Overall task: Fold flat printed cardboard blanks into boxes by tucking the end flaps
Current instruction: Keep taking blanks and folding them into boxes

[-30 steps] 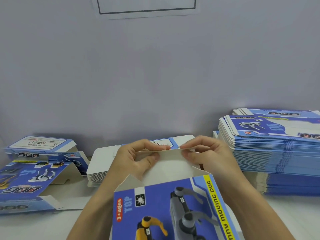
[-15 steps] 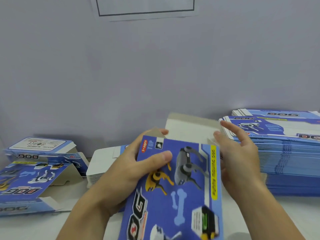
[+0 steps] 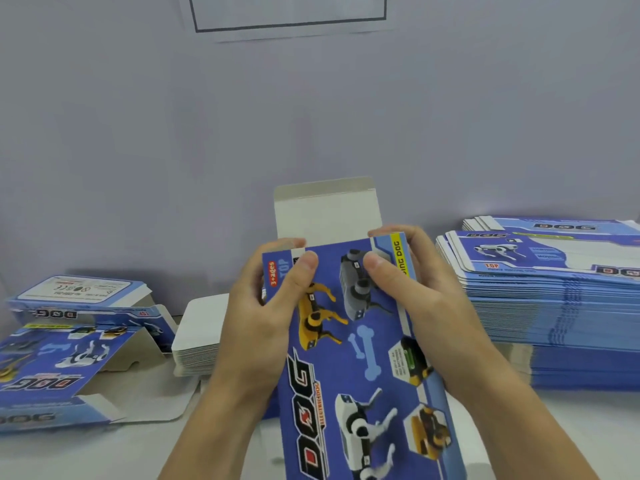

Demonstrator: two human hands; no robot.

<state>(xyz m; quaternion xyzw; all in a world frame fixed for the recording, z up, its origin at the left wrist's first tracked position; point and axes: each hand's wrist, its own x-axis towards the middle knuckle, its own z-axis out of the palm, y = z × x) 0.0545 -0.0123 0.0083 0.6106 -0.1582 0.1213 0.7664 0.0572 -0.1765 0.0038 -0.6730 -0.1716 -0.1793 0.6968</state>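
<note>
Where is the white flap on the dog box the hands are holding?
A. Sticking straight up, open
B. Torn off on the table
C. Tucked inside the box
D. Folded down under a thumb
A: the white cardboard end flap stands up open above the blue printed dog box, which the left hand and right hand grip near its top.

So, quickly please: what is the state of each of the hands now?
Left hand: grips the blue box by its left edge.
Right hand: grips the same box by its right edge.
</note>
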